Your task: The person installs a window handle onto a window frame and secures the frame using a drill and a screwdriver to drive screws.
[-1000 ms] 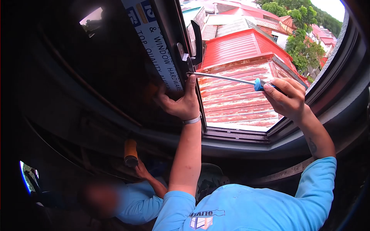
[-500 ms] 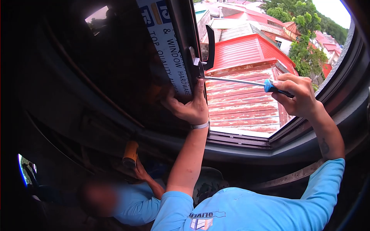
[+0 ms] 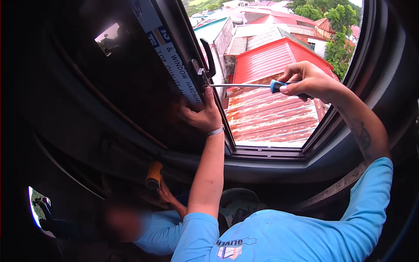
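Observation:
My right hand [image 3: 307, 81] is closed around the blue and black handle of a screwdriver [image 3: 244, 85]. Its long shank runs level to the left, and the tip meets the base of a black window handle [image 3: 209, 61]. Just beneath that tip, my left hand [image 3: 204, 114] grips the edge of the dark window sash [image 3: 185, 37], one digit pointing up beside the handle base. A bright metal part [image 3: 200, 71] shows at the base. Whether a screw sits under the tip is too small to tell.
A printed white protective strip [image 3: 174, 61] runs along the sash. Beyond the window frame [image 3: 266, 153] lie red and rusty roofs [image 3: 273, 118] far below. At lower left, a co-worker in a blue shirt [image 3: 159, 231] holds a yellow-orange cylinder [image 3: 154, 172].
The sash, screwdriver and both hands sit further left in view as the camera has shifted. My right fingers have changed position on the screwdriver handle. Its tip stays at the window handle's base.

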A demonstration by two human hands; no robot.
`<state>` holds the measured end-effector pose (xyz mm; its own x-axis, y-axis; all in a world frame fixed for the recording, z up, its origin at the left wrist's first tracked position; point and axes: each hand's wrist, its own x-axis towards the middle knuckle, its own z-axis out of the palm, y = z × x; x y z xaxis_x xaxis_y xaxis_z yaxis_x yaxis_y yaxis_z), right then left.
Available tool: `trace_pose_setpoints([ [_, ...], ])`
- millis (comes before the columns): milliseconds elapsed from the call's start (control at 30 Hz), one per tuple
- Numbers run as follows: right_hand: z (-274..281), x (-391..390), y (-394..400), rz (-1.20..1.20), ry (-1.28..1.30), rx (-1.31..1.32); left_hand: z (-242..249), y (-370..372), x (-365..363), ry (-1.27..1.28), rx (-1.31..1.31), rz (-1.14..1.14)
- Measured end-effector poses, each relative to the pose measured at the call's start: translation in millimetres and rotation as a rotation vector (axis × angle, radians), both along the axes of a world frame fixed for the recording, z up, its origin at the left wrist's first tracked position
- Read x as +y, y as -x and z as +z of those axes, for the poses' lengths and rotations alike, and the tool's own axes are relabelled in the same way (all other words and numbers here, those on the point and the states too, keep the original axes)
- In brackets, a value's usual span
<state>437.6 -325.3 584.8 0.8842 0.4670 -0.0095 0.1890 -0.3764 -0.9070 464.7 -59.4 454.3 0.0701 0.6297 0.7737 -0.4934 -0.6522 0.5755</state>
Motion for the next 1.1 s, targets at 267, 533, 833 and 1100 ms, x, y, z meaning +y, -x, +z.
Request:
trace_pose_setpoints([
  [267,-47,-39,14,-0.16,-0.152,0.008,11,12,-2,0.078,0.035,-0.196],
  [533,0,77,-20,-0.144,-0.53,-0.82,14,28,2,-0.037,0.236,-0.105],
  [833,5,158,12,-0.094,-0.54,-0.701,-37,90,64,0.024,0.397,-0.365],
  [1100,-43,143,58,0.07,-0.115,-1.093,-57,115,67,0.251,0.385,-0.612],
])
